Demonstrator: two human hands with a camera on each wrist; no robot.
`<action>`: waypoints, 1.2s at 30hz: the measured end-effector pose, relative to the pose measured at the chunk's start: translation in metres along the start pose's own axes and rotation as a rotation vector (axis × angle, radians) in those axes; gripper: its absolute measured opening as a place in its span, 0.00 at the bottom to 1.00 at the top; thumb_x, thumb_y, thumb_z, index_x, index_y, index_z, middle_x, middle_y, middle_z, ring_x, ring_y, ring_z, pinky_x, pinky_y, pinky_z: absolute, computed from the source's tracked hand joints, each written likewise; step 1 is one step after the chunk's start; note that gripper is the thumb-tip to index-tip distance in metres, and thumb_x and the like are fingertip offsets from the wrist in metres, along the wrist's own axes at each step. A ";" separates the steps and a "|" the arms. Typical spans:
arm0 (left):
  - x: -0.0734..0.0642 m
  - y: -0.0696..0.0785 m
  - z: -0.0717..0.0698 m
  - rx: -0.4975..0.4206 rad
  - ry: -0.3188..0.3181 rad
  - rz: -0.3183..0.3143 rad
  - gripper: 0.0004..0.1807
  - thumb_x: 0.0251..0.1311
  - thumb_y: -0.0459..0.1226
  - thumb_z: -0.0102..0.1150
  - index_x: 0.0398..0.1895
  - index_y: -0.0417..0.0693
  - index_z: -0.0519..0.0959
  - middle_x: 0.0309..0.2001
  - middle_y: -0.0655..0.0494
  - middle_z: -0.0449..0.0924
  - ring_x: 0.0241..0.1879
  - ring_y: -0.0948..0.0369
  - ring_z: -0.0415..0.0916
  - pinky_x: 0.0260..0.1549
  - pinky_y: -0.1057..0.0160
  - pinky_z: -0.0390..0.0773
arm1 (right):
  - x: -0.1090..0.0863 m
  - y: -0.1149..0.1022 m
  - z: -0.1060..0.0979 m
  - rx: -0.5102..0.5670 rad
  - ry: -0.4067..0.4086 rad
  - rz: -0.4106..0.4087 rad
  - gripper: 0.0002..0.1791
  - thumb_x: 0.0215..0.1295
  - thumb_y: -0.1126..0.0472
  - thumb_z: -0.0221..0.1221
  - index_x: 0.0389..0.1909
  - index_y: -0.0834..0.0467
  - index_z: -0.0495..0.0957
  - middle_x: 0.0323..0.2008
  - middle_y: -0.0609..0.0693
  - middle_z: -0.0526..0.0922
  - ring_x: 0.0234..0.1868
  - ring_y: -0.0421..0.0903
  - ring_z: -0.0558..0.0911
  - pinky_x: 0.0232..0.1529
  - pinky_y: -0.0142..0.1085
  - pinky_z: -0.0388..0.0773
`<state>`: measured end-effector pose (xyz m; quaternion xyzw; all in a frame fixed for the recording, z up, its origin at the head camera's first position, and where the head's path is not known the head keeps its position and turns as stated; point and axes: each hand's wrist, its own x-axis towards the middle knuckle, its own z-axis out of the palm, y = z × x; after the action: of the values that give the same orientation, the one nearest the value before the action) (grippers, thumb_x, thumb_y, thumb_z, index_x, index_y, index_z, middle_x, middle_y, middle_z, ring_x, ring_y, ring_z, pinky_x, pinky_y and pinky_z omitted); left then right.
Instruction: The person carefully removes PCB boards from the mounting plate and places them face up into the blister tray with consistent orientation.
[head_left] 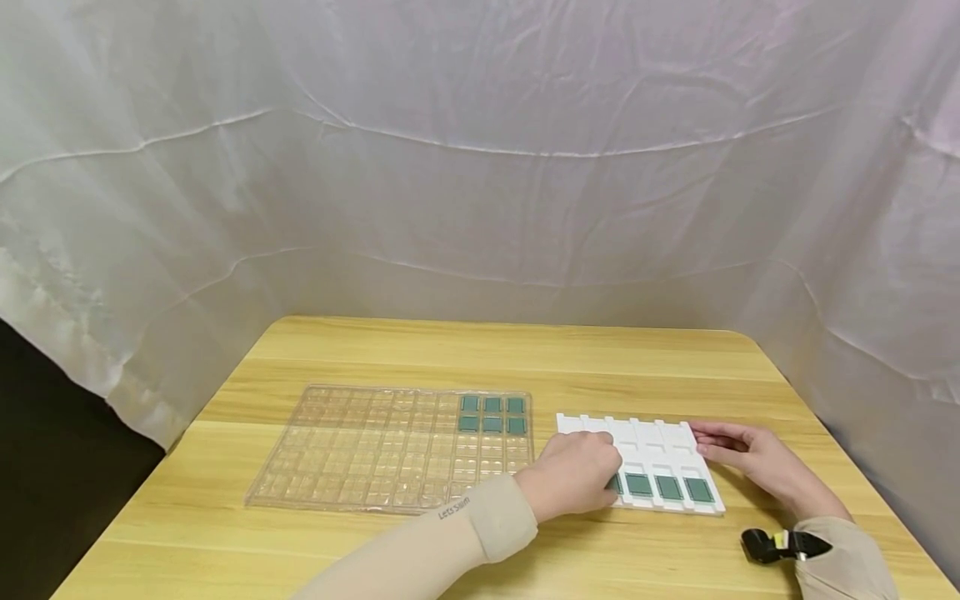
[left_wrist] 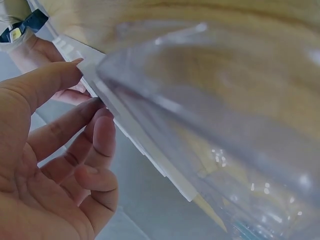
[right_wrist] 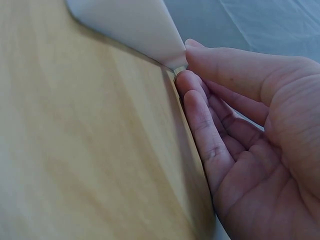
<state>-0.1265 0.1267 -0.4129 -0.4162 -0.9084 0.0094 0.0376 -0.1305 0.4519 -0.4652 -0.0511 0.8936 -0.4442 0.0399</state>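
A white slotted tray (head_left: 660, 437) lies on the right half of the table, with several flat green square chips (head_left: 639, 485) in its near row. My left hand (head_left: 573, 471) bends over the tray's left part and partly covers one chip. Thumb and fingertips meet the tray edge (left_wrist: 150, 145) in the left wrist view; whether they pinch a chip I cannot tell. With thumb and fingers my right hand (head_left: 757, 462) grips the tray's right edge. In the right wrist view, a white tray corner (right_wrist: 145, 30) runs to that hand's thumb and forefinger (right_wrist: 192, 77).
Left of the white tray lies a clear plastic tray (head_left: 360, 450) with many pockets. Several green chips (head_left: 492, 405) fill two rows at its far right corner. A wood-grain table (head_left: 600, 350) carries both trays, and a pale cloth curtain (head_left: 480, 208) hangs around it.
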 end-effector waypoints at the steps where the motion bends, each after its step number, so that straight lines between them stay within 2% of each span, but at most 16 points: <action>1: 0.000 0.000 0.000 -0.003 0.002 0.003 0.14 0.64 0.51 0.74 0.25 0.62 0.79 0.28 0.68 0.70 0.24 0.70 0.64 0.16 0.70 0.65 | 0.000 0.000 0.000 0.004 0.000 -0.003 0.30 0.74 0.57 0.68 0.70 0.69 0.76 0.59 0.37 0.88 0.53 0.17 0.78 0.52 0.13 0.70; 13: 0.000 -0.004 -0.003 -0.078 -0.017 0.014 0.14 0.66 0.50 0.73 0.27 0.62 0.79 0.28 0.68 0.70 0.25 0.71 0.63 0.19 0.72 0.65 | -0.001 0.002 -0.001 0.019 -0.005 0.001 0.32 0.74 0.54 0.68 0.71 0.68 0.75 0.57 0.26 0.85 0.53 0.17 0.78 0.51 0.13 0.70; 16: 0.000 -0.005 -0.005 -0.113 -0.026 0.007 0.14 0.67 0.50 0.73 0.27 0.62 0.79 0.28 0.68 0.69 0.26 0.71 0.63 0.20 0.72 0.65 | -0.001 0.003 -0.001 0.011 -0.011 0.008 0.33 0.74 0.53 0.68 0.72 0.67 0.75 0.57 0.26 0.85 0.53 0.17 0.78 0.52 0.13 0.69; 19: -0.002 -0.008 -0.006 -0.130 -0.018 0.005 0.12 0.67 0.50 0.72 0.29 0.62 0.81 0.28 0.69 0.70 0.26 0.72 0.64 0.20 0.73 0.65 | -0.001 0.003 -0.001 -0.006 -0.012 0.019 0.33 0.74 0.52 0.68 0.72 0.66 0.75 0.59 0.32 0.87 0.53 0.17 0.78 0.52 0.14 0.69; 24: -0.015 -0.018 -0.013 -0.187 0.014 0.013 0.06 0.67 0.47 0.73 0.37 0.59 0.88 0.32 0.68 0.78 0.27 0.73 0.67 0.21 0.76 0.66 | -0.002 0.002 0.000 -0.020 -0.016 0.022 0.32 0.74 0.52 0.68 0.72 0.66 0.76 0.62 0.43 0.88 0.53 0.18 0.79 0.51 0.15 0.70; 26: -0.021 -0.024 -0.017 -0.218 0.015 0.003 0.06 0.66 0.46 0.74 0.40 0.57 0.90 0.34 0.67 0.81 0.27 0.73 0.68 0.20 0.77 0.67 | -0.002 0.001 0.000 -0.018 -0.015 0.020 0.32 0.74 0.52 0.68 0.72 0.66 0.76 0.62 0.43 0.88 0.53 0.19 0.79 0.51 0.15 0.70; 31: -0.036 -0.041 -0.027 -0.296 -0.015 -0.071 0.08 0.65 0.46 0.75 0.42 0.56 0.90 0.37 0.67 0.86 0.29 0.71 0.71 0.21 0.72 0.70 | 0.000 -0.001 -0.001 -0.025 -0.009 0.030 0.33 0.74 0.51 0.68 0.72 0.64 0.76 0.60 0.35 0.87 0.53 0.18 0.78 0.51 0.15 0.69; 36: -0.050 -0.056 -0.032 -0.369 -0.020 -0.108 0.09 0.63 0.45 0.77 0.43 0.55 0.91 0.43 0.64 0.91 0.31 0.72 0.76 0.27 0.73 0.75 | 0.000 -0.002 -0.002 -0.031 -0.013 0.026 0.33 0.74 0.51 0.68 0.72 0.64 0.76 0.60 0.36 0.87 0.53 0.17 0.78 0.51 0.15 0.68</action>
<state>-0.1338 0.0524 -0.3810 -0.3667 -0.9160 -0.1555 -0.0479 -0.1311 0.4524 -0.4619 -0.0430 0.9006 -0.4295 0.0507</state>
